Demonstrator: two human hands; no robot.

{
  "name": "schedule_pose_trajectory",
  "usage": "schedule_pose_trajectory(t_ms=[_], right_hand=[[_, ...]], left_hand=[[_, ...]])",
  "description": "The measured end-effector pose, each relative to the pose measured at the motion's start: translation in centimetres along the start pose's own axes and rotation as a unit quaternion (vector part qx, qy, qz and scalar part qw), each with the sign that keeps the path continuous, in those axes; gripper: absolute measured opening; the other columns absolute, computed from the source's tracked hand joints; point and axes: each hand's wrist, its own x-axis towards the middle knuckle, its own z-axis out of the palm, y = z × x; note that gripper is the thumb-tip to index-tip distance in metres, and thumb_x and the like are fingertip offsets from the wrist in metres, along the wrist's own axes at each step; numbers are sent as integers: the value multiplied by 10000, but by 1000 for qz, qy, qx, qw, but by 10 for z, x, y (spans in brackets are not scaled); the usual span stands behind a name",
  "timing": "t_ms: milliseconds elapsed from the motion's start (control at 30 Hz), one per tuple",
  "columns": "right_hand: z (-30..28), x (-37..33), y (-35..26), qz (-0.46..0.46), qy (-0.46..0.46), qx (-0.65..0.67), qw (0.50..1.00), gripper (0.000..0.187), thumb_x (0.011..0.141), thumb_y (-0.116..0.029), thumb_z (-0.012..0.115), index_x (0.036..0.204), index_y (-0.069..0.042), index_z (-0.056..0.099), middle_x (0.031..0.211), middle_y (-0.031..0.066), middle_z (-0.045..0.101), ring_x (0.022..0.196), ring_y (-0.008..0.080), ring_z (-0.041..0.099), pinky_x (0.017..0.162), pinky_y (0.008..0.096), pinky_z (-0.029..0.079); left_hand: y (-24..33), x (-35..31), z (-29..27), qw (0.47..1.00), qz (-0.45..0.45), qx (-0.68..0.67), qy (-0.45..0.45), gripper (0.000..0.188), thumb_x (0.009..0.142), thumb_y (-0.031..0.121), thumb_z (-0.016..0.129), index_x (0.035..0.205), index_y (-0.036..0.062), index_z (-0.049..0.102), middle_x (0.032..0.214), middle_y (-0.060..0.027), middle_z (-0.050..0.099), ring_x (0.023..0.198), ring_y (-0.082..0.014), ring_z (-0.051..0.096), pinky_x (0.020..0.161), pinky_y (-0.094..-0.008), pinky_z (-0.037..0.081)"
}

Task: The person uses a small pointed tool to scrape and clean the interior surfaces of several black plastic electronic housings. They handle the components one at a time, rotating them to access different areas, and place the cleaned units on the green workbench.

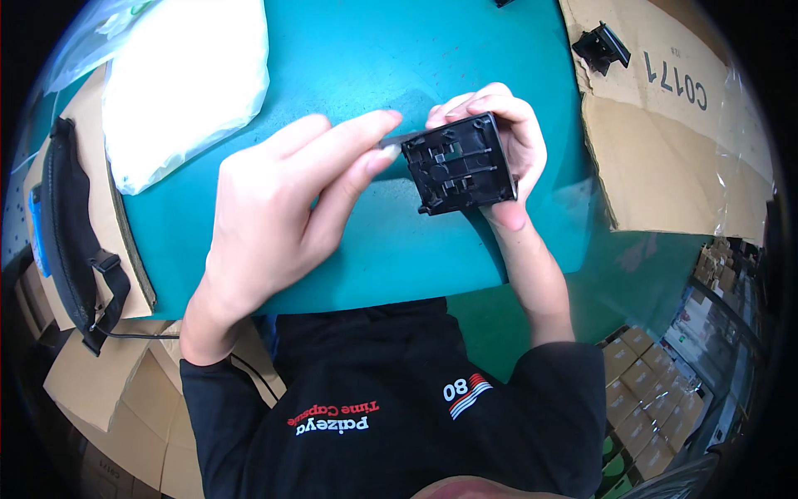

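Observation:
My right hand (522,137) is wrapped round the right and far sides of a black plastic housing (453,170), which I hold above the green table. Its ribbed inner side, with small posts and rectangular openings, faces up. My left hand (307,183) pinches a thin dark piece (401,140) between thumb and fingers at the housing's upper left corner. Whether this piece is part of the housing or separate from it, I cannot tell.
The green table mat (357,50) lies beneath my hands. A white plastic bag (191,83) is at the far left, near a black belt pouch (71,224) on cardboard. Another black plastic part (602,48) rests on a cardboard sheet (657,158) at right. Stacked cartons (648,399) stand lower right.

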Motion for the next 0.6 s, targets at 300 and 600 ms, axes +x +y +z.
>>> schedule_pose_trajectory(t_ms=[300,600], right_hand=[[-4,10,0,-145,-74,-138,977,1066,465,-563,1013,1207,96,622,1127,180,619,1012,333,706,864,444,620],[0,11,-5,-154,-97,-193,964,1032,478,-544,1017,1204,78,627,1127,187,623,991,340,714,835,450,631]], left_hand=[[11,-13,1,1000,-5,22,-2,146,916,56,760,1062,59,763,636,-73,518,499,-206,497,480,-345,364],[12,-13,1,999,-15,21,-22,111,921,83,755,1031,73,764,633,-78,535,498,-233,505,479,-353,366]])
